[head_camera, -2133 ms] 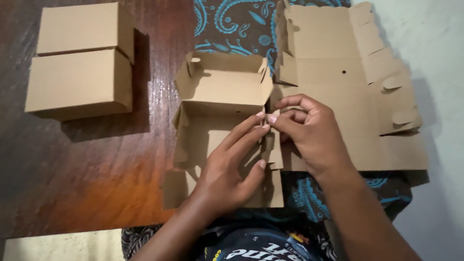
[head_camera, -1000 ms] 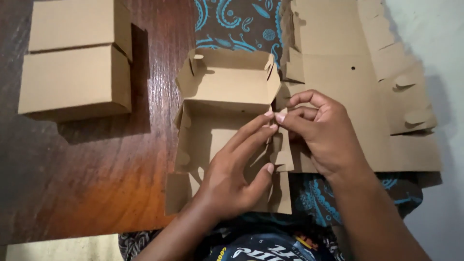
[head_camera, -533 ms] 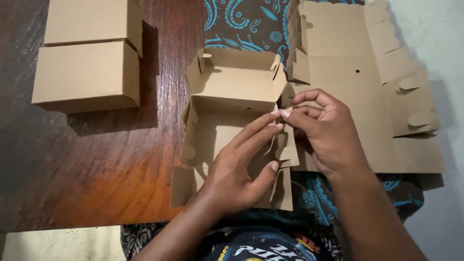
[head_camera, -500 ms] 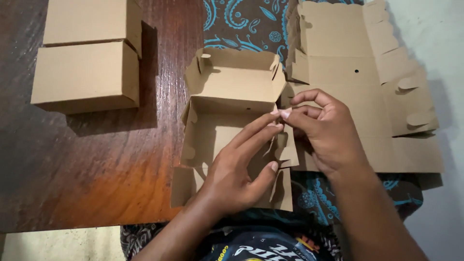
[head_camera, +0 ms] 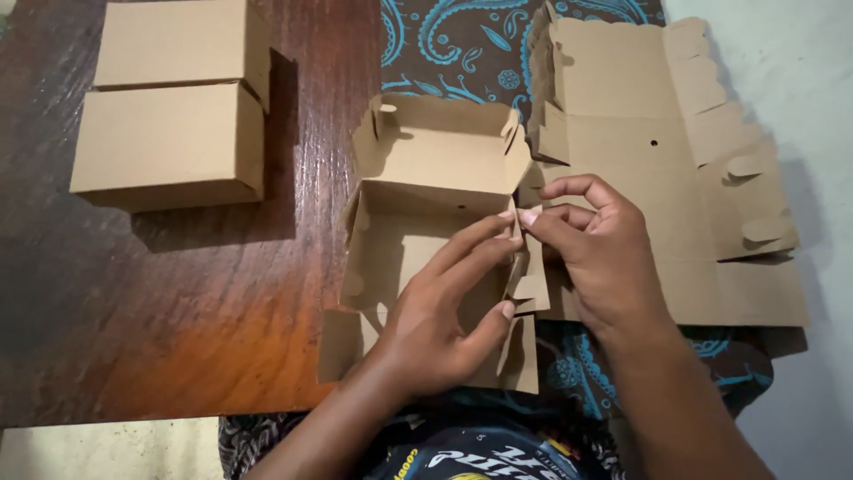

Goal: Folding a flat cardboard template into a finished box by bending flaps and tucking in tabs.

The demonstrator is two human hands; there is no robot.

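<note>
Half-folded brown cardboard box [head_camera: 418, 240] | left hand [head_camera: 444, 311], right hand [head_camera: 595, 249] pinching its right wall flap | risk: flap creases, springs open if released.

Box [head_camera: 418, 240]: plain brown cardboard, matt, cut edges raw. Flat blank [head_camera: 640, 151]: same matt cardboard, creased. Closed boxes [head_camera: 173, 107]: matt cardboard, smooth faces. Tabletop [head_camera: 160, 302]: dark reddish wood, glossy varnish, visible grain. Cloth [head_camera: 453, 44]: woven fabric, teal paisley print on dark ground, matt.
</note>
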